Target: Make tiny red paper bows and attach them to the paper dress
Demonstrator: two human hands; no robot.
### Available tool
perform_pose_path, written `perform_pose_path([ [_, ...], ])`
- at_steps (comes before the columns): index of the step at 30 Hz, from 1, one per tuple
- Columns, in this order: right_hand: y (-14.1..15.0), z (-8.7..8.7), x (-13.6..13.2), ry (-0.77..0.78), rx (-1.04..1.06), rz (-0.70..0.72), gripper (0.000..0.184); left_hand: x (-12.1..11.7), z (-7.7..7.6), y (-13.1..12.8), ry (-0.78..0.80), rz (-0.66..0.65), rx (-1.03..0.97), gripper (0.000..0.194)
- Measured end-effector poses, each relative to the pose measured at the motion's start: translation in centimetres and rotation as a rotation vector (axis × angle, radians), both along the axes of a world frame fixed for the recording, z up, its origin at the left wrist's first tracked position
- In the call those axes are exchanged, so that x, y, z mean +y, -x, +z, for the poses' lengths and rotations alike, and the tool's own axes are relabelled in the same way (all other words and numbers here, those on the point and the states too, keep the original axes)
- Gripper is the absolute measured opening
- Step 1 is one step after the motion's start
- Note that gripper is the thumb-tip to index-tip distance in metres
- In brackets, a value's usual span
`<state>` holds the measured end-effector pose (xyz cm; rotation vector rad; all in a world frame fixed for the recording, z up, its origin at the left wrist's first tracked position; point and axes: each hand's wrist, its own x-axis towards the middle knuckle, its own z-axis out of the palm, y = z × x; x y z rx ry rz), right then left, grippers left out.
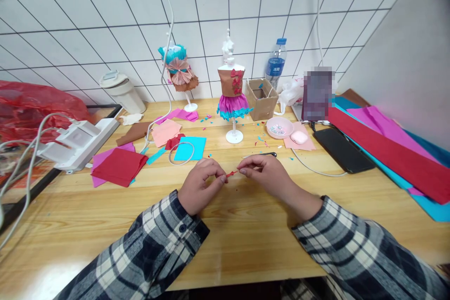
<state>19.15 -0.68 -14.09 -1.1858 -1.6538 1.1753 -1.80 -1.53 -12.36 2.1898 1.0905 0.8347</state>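
Between my two hands stretches a small twisted strip of red paper, above the wooden table. My left hand pinches its left end between thumb and forefinger. At the other end, the fingertips of my right hand are pressed together on it. Just behind the right hand lies a thin tool with a black end, partly hidden. Farther back stands a small white dress form in a brown top with red bows and a purple skirt edged in blue.
A second dressed form, a cardboard box, a water bottle and a pink bowl of beads stand behind. Left are red paper squares, a wire ring and a power strip; right, a black phone and long paper sheets.
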Motion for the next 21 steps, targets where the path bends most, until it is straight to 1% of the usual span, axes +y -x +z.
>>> perform_pose_path([
  [1,-0.1,0.1,-0.1,-0.104,-0.051,-0.001,0.007,0.0,0.0,0.1,0.019,-0.01,-0.01,0.02],
  [3,-0.2,0.3,-0.3,-0.312,-0.12,0.015,0.011,0.1,-0.2,0.3,0.062,-0.031,-0.03,0.026],
  [4,-0.3,0.4,-0.4,-0.406,-0.135,0.028,0.013,0.2,-0.3,0.4,0.075,-0.019,-0.041,0.029],
  [6,-0.4,0.5,-0.5,-0.561,-0.141,0.041,0.015,0.3,-0.3,0.7,0.058,0.061,-0.043,0.033],
  [8,-0.4,0.5,-0.6,-0.657,-0.143,0.039,0.015,0.3,-0.2,0.9,-0.012,0.151,-0.023,0.038],
  [9,-0.3,0.5,-0.7,-0.686,-0.141,0.039,0.015,0.3,-0.1,0.9,-0.044,0.16,-0.011,0.042],
  [11,-0.2,0.3,-0.7,-0.709,-0.131,0.05,0.014,0.1,0.1,0.6,-0.054,0.086,-0.002,0.045],
  [13,-0.1,0.2,-0.8,-0.716,-0.119,0.06,0.013,-0.3,0.2,0.1,0.011,-0.023,-0.024,0.044],
  [15,0.0,0.1,-0.9,-0.711,-0.108,0.059,0.011,-0.6,0.1,-0.4,0.098,-0.099,-0.061,0.04],
  [18,0.0,0.1,-0.9,-0.7,-0.09,0.059,0.009,-0.8,-0.1,-0.9,0.179,-0.147,-0.127,0.033],
  [21,-0.1,0.1,-0.7,-0.714,-0.1,0.05,0.01,-0.9,-0.1,-1.0,0.219,-0.176,-0.162,0.028],
])
